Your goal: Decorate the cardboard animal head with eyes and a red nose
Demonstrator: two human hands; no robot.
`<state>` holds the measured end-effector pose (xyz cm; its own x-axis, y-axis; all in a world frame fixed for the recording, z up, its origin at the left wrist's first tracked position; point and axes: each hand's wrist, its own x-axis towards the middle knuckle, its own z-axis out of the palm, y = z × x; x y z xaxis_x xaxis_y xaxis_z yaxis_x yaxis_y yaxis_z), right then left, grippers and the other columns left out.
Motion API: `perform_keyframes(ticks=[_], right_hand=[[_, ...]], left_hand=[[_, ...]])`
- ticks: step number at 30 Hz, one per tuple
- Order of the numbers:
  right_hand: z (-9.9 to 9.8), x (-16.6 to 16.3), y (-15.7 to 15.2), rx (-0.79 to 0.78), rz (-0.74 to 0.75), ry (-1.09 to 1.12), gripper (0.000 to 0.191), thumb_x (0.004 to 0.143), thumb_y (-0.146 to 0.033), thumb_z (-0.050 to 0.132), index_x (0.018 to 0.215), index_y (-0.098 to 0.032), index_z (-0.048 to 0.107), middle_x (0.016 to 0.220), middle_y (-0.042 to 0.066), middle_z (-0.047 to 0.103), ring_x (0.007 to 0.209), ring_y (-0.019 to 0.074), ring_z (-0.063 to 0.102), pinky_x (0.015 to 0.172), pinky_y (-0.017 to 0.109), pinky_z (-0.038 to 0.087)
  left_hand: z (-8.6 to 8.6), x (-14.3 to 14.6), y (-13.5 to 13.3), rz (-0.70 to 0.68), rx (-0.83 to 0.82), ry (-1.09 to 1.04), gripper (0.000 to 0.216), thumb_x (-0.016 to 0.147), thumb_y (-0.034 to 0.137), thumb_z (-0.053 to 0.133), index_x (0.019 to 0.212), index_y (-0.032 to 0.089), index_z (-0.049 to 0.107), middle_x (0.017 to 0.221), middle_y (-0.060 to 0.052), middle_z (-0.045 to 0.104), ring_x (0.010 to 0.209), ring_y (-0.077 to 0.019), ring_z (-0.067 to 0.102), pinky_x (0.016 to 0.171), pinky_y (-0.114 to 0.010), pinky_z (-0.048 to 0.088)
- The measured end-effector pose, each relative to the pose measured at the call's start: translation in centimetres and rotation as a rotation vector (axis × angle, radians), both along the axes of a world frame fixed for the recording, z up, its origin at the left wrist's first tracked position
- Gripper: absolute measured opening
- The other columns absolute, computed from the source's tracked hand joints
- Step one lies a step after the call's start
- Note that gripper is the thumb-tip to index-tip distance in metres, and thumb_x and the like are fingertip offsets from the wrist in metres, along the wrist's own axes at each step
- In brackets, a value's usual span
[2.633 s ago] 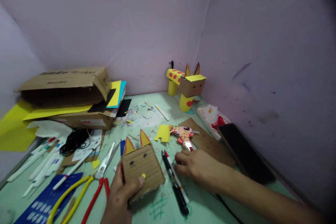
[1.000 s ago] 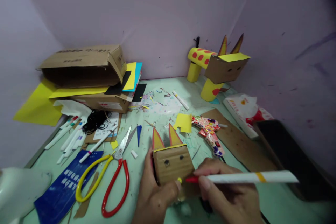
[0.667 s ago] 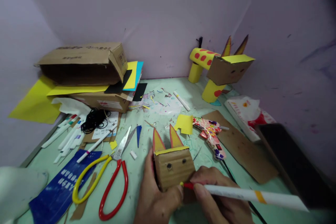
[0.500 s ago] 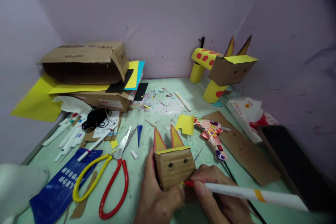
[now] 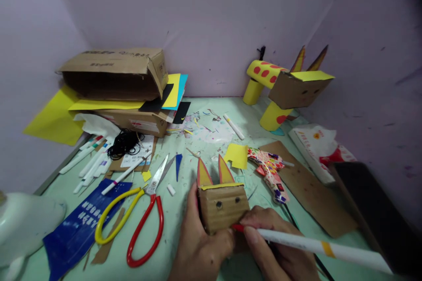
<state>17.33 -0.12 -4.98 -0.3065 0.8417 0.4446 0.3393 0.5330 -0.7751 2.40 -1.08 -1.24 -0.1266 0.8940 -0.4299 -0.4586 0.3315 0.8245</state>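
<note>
My left hand [image 5: 209, 246] grips a small cardboard box head [image 5: 224, 210] with two drawn black eyes, a yellow top strip and two pointed orange-yellow ears. My right hand [image 5: 273, 241] is closed round a white marker [image 5: 303, 243] with an orange band. The marker's red tip end points at the lower front of the box, close to my left thumb; whether the nib touches is hidden. Left of my hands lie scissors [image 5: 148, 202] with one yellow and one red handle, blades open. Beyond the box is a torn piece of yellow paper [image 5: 238, 155].
A finished-looking cardboard animal [image 5: 290, 88] with a spotted yellow body stands at back right. A patterned glue gun [image 5: 270, 171] lies on a cardboard sheet [image 5: 316, 193]. Stacked boxes [image 5: 112, 70], several markers [image 5: 92, 162], black cord [image 5: 125, 144], a tissue pack [image 5: 313, 153] and a dark phone-like slab [image 5: 369, 210] surround the workspace.
The whole view has shifted slightly, so things appear a little further right. Both hands keep their hold, with the marker's tip still at the box's lower front.
</note>
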Motion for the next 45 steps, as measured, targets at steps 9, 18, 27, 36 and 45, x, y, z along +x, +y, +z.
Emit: perform_keyframes(ticks=[9, 18, 27, 36, 45], right_hand=[[0.3, -0.1, 0.2, 0.002, 0.026, 0.014, 0.015, 0.091, -0.014, 0.054, 0.096, -0.025, 0.062, 0.076, 0.002, 0.068, 0.068, 0.0176, 0.067, 0.059, 0.025, 0.056], [0.1, 0.4, 0.2, -0.063, -0.017, -0.035, 0.011, 0.091, -0.019, 0.054, 0.089, -0.024, 0.064, 0.073, 0.003, 0.066, 0.064, 0.0179, 0.065, 0.058, 0.025, 0.055], [1.2, -0.2, 0.5, -0.048, 0.002, -0.036, 0.017, 0.093, -0.017, 0.048, 0.081, -0.021, 0.059, 0.064, 0.000, 0.059, 0.054, 0.0139, 0.057, 0.050, 0.023, 0.047], [1.5, -0.3, 0.6, -0.075, 0.006, -0.058, 0.023, 0.095, -0.020, 0.044, 0.076, -0.019, 0.057, 0.060, -0.001, 0.054, 0.050, 0.0128, 0.053, 0.047, 0.023, 0.043], [1.2, -0.3, 0.7, -0.071, 0.022, -0.056, 0.022, 0.095, -0.019, 0.044, 0.076, -0.020, 0.056, 0.061, 0.000, 0.054, 0.052, 0.0136, 0.054, 0.048, 0.023, 0.043]], left_hand=[[0.6, 0.2, 0.1, -0.001, 0.032, -0.050, 0.107, 0.058, 0.019, 0.077, 0.147, 0.013, 0.018, 0.118, -0.013, 0.069, 0.101, -0.0303, 0.068, 0.082, -0.035, 0.054], [0.6, -0.1, 0.1, -0.053, 0.010, -0.031, 0.108, 0.059, 0.021, 0.075, 0.149, 0.015, 0.015, 0.123, -0.013, 0.066, 0.108, -0.0315, 0.065, 0.090, -0.038, 0.051], [0.0, 0.0, 0.0, -0.014, -0.004, 0.029, 0.104, 0.056, 0.021, 0.074, 0.147, 0.016, 0.022, 0.127, -0.015, 0.063, 0.112, -0.0349, 0.062, 0.093, -0.041, 0.050], [0.7, 0.1, 0.1, -0.043, -0.014, 0.066, 0.104, 0.059, 0.023, 0.072, 0.148, 0.016, 0.020, 0.128, -0.013, 0.063, 0.109, -0.0331, 0.063, 0.086, -0.037, 0.050], [0.0, 0.0, 0.3, 0.005, -0.025, 0.076, 0.104, 0.052, 0.016, 0.071, 0.145, 0.015, 0.024, 0.114, -0.011, 0.068, 0.099, -0.0305, 0.066, 0.080, -0.035, 0.054]])
